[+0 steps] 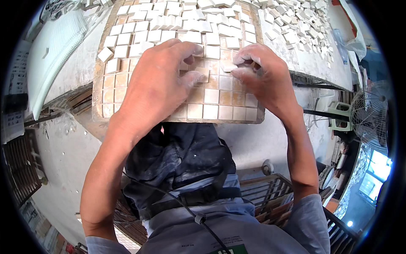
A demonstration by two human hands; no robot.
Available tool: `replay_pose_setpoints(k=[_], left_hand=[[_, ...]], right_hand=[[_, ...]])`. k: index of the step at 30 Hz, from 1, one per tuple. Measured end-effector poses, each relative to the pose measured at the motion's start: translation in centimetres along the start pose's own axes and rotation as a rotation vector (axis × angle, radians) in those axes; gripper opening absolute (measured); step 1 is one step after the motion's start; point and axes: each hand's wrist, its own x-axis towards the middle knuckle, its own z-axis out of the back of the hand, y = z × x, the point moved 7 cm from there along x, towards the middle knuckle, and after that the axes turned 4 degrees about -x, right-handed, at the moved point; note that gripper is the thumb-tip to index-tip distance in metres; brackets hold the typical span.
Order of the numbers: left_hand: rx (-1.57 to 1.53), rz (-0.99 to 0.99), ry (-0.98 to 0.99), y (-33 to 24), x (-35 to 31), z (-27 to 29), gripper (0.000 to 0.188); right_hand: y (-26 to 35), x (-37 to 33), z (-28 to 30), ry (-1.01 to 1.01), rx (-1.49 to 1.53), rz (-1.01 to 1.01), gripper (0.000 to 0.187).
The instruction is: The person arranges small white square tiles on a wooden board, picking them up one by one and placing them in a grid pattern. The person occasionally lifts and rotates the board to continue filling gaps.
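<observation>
A square tan grid tray (pixel 98 101) lies on the workbench in front of me, its cells partly filled with small white mosaic tiles (pixel 167 23). My left hand (pixel 158 82) rests palm down on the tray's middle, its fingertips pressing a small beige tile (pixel 204 73) into a cell. My right hand (pixel 264 74) is beside it, fingers curled, with a small white tile (pixel 229 66) pinched at the fingertips just above the grid. The cells beneath both hands are hidden.
Several loose white tiles (pixel 296 25) are scattered on the grey bench top at the upper right. A white ribbed sheet (pixel 55 46) lies at the left. A fan (pixel 370 116) stands to the right. A dark wooden crate (pixel 270 194) sits below by my lap.
</observation>
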Motion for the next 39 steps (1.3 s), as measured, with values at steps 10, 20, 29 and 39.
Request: replay_pose_setpoints(k=[10, 20, 29, 39], left_hand=[[0.217, -0.063, 0.132, 0.0, 0.4, -1.3, 0.029], [0.025, -0.009, 0.136, -0.9, 0.7, -1.4, 0.025], [0.108, -0.004, 0.245, -2.6, 0.0, -4.8, 0.022], [0.247, -0.022, 0.26, -3.2, -0.4, -5.1, 0.013]], right_hand=[[-0.7, 0.0, -0.5, 0.008, -0.001, 0.045, 0.019], [-0.1, 0.4, 0.1, 0.068, -0.055, -0.003, 0.024], [-0.3, -2.0, 1.8, 0.243, 0.06, -0.23, 0.028], [1.0, -5.0, 1.1, 0.236, -0.009, -0.109, 0.027]])
